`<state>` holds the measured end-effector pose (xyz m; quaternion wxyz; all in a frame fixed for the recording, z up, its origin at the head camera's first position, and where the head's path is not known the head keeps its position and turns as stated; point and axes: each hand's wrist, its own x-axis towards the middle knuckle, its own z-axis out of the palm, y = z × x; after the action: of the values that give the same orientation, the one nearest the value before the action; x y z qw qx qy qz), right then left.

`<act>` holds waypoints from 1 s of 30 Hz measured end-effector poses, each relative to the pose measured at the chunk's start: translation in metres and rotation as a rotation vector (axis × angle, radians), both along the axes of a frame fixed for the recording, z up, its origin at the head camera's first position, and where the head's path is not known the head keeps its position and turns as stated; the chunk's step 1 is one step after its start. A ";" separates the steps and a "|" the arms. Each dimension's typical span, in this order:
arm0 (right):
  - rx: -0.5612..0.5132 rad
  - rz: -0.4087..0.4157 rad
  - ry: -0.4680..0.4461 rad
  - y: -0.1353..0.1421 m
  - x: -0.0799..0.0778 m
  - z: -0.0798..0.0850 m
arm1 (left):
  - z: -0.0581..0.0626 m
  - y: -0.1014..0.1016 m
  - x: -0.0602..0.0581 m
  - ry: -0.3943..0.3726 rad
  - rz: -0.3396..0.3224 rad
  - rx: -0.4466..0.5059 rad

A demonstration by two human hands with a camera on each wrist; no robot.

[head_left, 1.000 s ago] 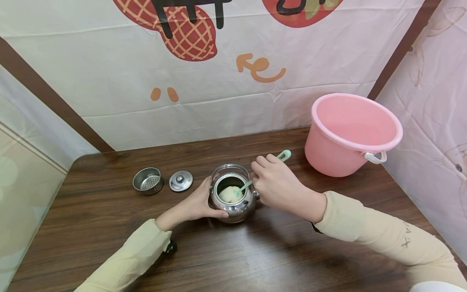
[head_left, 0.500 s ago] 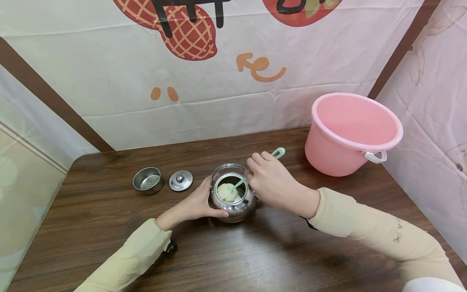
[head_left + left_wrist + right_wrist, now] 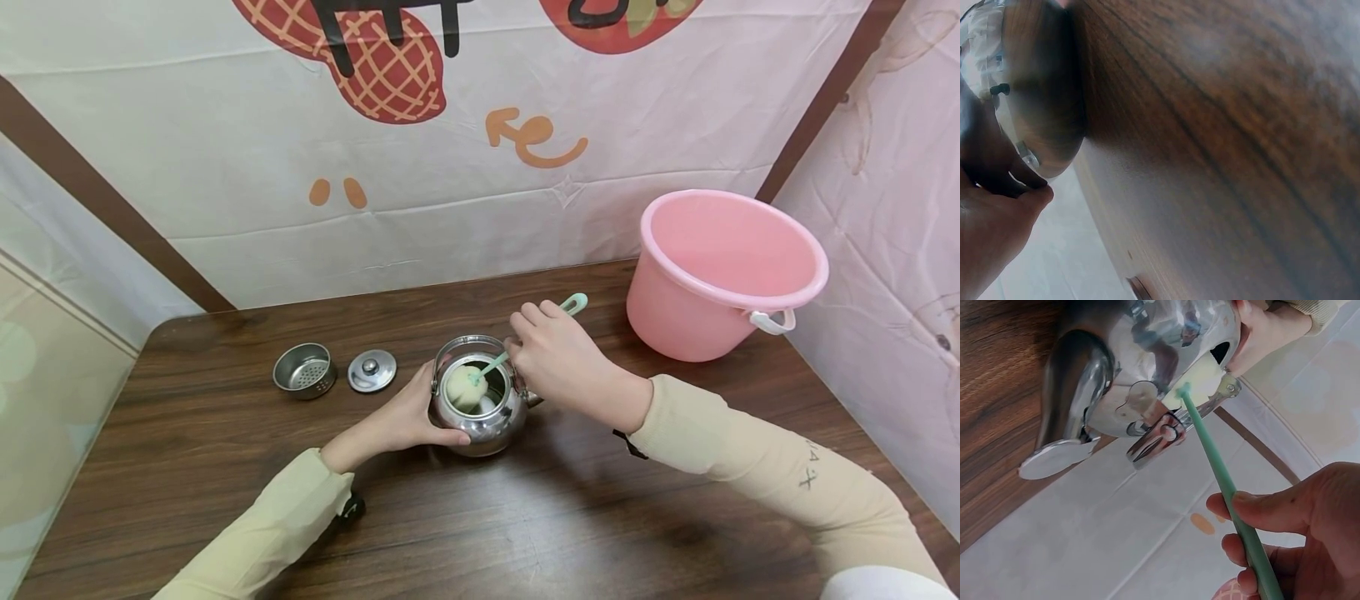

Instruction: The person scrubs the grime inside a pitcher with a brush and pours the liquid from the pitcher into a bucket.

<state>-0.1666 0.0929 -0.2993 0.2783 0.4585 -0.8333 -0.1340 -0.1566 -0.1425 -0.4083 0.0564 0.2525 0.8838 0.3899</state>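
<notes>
A shiny metal kettle (image 3: pixel 487 432) stands uncovered on the table, its bail handle raised. My left hand (image 3: pixel 401 415) grips its left side, thumb across the front; in the left wrist view that hand (image 3: pixel 997 228) lies against the curved kettle wall (image 3: pixel 1044 87). With my right hand (image 3: pixel 561 354) I hold a sponge bottle brush (image 3: pixel 492 364) by its mint-green handle. Its pale sponge head (image 3: pixel 465 388) sits in the kettle mouth, toward the left of the opening. The right wrist view shows thumb and fingers pinching the handle (image 3: pixel 1217 456), beside the capped spout (image 3: pixel 1079 381).
A perforated metal strainer (image 3: pixel 306 375) and the round kettle lid (image 3: pixel 372 372) lie left of the kettle on the wooden table (image 3: pixel 187 433). At the right rear stands a pink bucket (image 3: pixel 690 321) with a white handle. A printed cloth (image 3: pixel 262 225) hangs behind the table.
My right hand has shifted slightly left and away from me. The sponge head has moved from the middle to the left part of the kettle mouth. The left hand has stayed put.
</notes>
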 end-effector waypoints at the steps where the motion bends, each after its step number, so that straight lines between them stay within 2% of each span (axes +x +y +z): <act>1: -0.001 -0.002 -0.006 0.001 0.000 0.000 | 0.000 0.000 0.000 -0.003 0.001 0.003; 9: -0.044 0.004 -0.004 0.004 -0.002 -0.002 | 0.001 0.001 0.001 -0.006 0.007 -0.010; 21: -0.064 -0.039 0.009 0.008 0.002 -0.001 | 0.003 0.000 0.002 -0.006 0.007 -0.025; 30: -0.091 -0.025 0.026 0.005 0.003 0.000 | 0.003 0.000 0.001 -0.010 0.006 -0.028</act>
<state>-0.1633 0.0981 -0.2997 0.3082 0.4330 -0.8405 -0.1055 -0.1553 -0.1420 -0.4056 0.0631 0.2469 0.8897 0.3789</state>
